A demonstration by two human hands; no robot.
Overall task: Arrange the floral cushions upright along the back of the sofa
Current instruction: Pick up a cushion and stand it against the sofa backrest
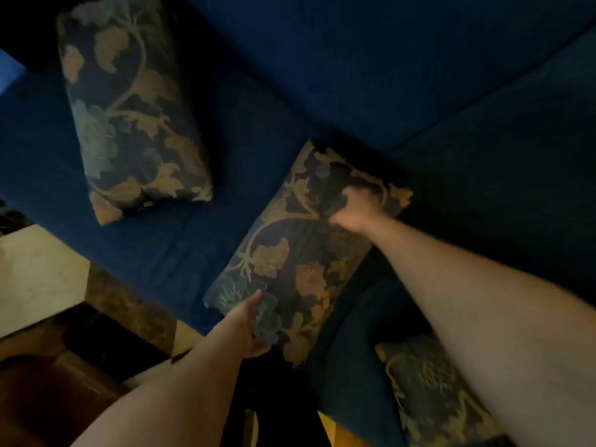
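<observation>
A dark floral cushion lies tilted on the blue sofa seat, near the middle of the view. My left hand grips its near lower corner, thumb on top. My right hand clutches the fabric near its far upper corner. A second floral cushion leans at the upper left against the sofa back. At the lower right a third floral cushion lies partly behind my right forearm.
A pale tiled floor and a dark wooden piece of furniture lie at the lower left, in front of the sofa. The room is dim. The sofa's corner section runs along the right.
</observation>
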